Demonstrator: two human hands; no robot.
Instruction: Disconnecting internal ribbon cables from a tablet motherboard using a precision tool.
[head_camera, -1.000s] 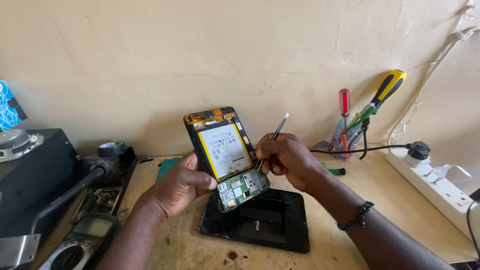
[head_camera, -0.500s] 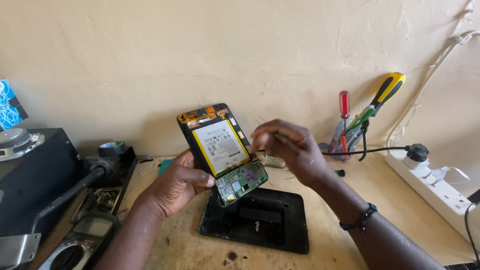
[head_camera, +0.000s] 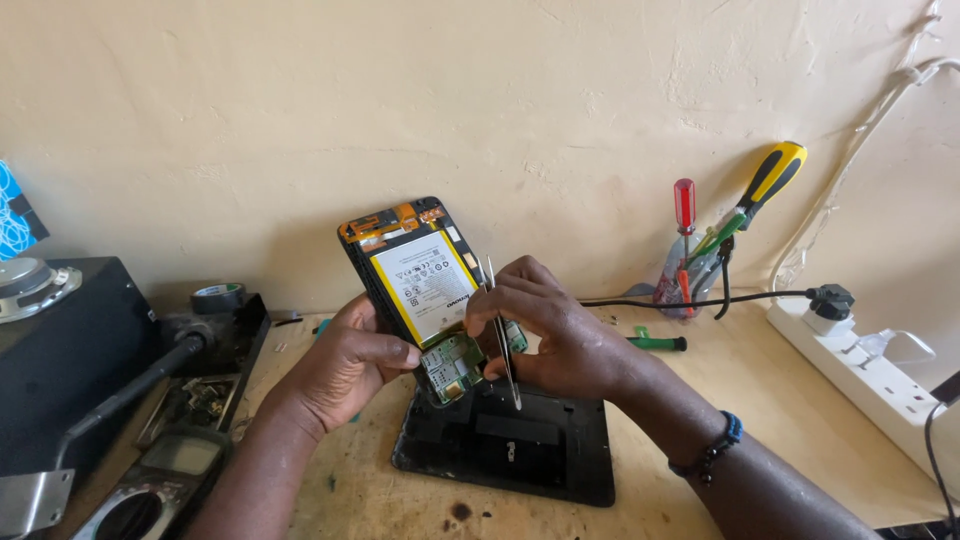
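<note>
My left hand (head_camera: 352, 358) holds an opened tablet (head_camera: 420, 290) upright above the bench, its back off. A white battery with a yellow edge fills its middle, orange flex strips run along the top and a green circuit board (head_camera: 452, 365) sits at the bottom. My right hand (head_camera: 555, 335) grips metal tweezers (head_camera: 500, 335), held nearly vertical against the tablet's right edge beside the circuit board. A black back cover (head_camera: 510, 440) lies flat on the bench under both hands.
A jar of screwdrivers (head_camera: 700, 260) stands against the wall at right, a green-handled tool (head_camera: 660, 343) lies before it. A white power strip (head_camera: 870, 365) runs along the right edge. A black box (head_camera: 60, 350), tape roll (head_camera: 218, 297) and multimeter (head_camera: 150, 485) crowd the left.
My right hand turned the tweezers from pointing up and away to nearly vertical against the tablet's right edge. The tablet shifted slightly in my left hand.
</note>
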